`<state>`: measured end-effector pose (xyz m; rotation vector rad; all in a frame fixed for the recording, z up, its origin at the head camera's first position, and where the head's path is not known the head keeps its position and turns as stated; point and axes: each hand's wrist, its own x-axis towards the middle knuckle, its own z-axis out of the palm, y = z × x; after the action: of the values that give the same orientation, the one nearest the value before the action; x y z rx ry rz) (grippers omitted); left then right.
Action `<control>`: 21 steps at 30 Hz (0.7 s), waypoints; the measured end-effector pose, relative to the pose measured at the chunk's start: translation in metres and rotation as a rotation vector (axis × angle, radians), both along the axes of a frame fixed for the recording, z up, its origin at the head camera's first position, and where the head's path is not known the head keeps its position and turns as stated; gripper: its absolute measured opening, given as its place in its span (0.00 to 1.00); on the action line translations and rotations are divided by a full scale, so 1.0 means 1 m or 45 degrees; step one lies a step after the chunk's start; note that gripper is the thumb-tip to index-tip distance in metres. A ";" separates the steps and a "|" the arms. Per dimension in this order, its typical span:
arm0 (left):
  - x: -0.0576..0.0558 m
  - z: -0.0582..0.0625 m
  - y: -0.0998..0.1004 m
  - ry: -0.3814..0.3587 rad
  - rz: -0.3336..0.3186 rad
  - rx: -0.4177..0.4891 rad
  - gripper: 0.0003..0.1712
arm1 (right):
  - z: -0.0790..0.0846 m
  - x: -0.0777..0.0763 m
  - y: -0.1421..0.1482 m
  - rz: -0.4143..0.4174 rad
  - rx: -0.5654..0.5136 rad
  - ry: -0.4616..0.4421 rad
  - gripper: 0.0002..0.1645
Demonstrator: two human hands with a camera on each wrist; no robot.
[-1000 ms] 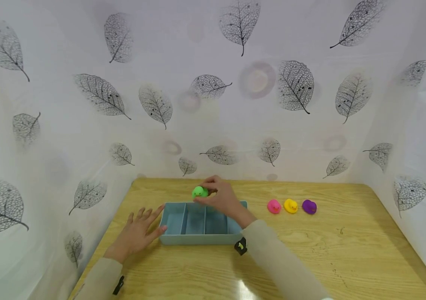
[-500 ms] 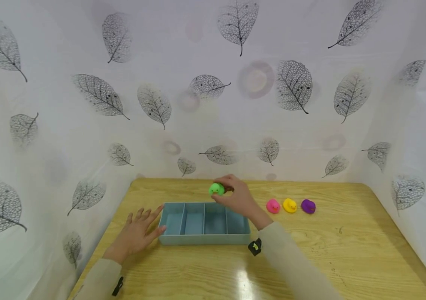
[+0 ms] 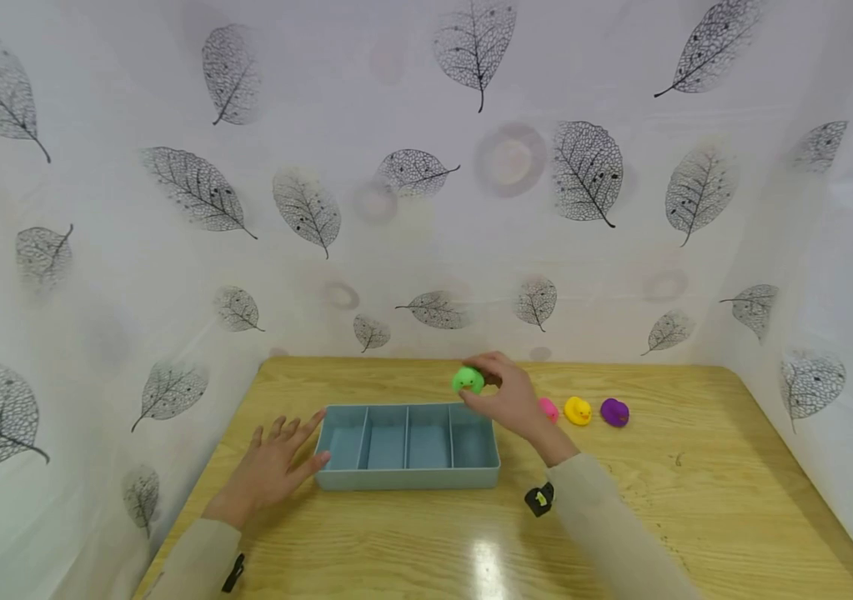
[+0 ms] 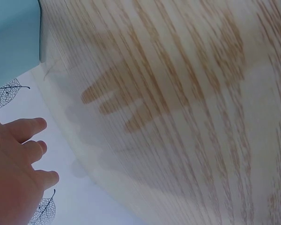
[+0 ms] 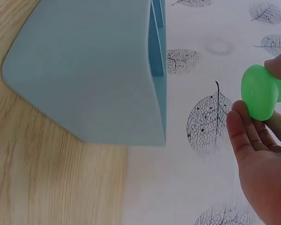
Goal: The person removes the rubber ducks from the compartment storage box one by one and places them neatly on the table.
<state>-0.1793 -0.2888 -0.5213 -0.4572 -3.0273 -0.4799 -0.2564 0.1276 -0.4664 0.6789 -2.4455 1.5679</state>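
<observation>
A green toy duck (image 3: 467,381) is pinched between the thumb and fingers of my right hand (image 3: 507,397), above the far right corner of a blue-grey divided box (image 3: 407,479). In the right wrist view the green duck (image 5: 259,93) shows clear of the box's outer wall (image 5: 84,79). My left hand (image 3: 267,469) is at the box's left end with its fingers spread, thumb and index finger right at the rim. The left wrist view shows the left hand (image 4: 16,164) with its fingers extended near the box corner (image 4: 14,42). All the box's compartments hold nothing.
To the right of the box, a pink duck (image 3: 548,409), a yellow duck (image 3: 578,411) and a purple duck (image 3: 614,412) stand in a row on the wooden table (image 3: 366,550). My right hand partly covers the pink one. A leaf-patterned curtain (image 3: 426,250) surrounds the table.
My right hand has carried the green duck rightward along the box's far edge, from its middle to its right end. The left hand has stayed at the box's left end.
</observation>
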 end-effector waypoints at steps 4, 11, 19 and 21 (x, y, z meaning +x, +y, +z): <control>0.000 -0.001 -0.001 -0.001 0.001 -0.001 0.43 | -0.001 0.002 0.012 -0.014 0.000 -0.027 0.30; -0.001 0.000 -0.001 0.003 0.000 0.000 0.44 | -0.005 0.006 0.037 -0.042 0.009 -0.069 0.29; -0.001 -0.001 -0.001 0.006 0.001 -0.006 0.43 | -0.013 0.009 0.062 -0.077 -0.067 -0.164 0.30; -0.001 -0.002 0.000 0.010 0.001 -0.003 0.43 | -0.014 0.009 0.066 -0.080 -0.087 -0.165 0.31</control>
<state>-0.1806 -0.2893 -0.5233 -0.4573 -3.0206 -0.4729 -0.2470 0.1940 -0.4801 0.4993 -2.4637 1.7126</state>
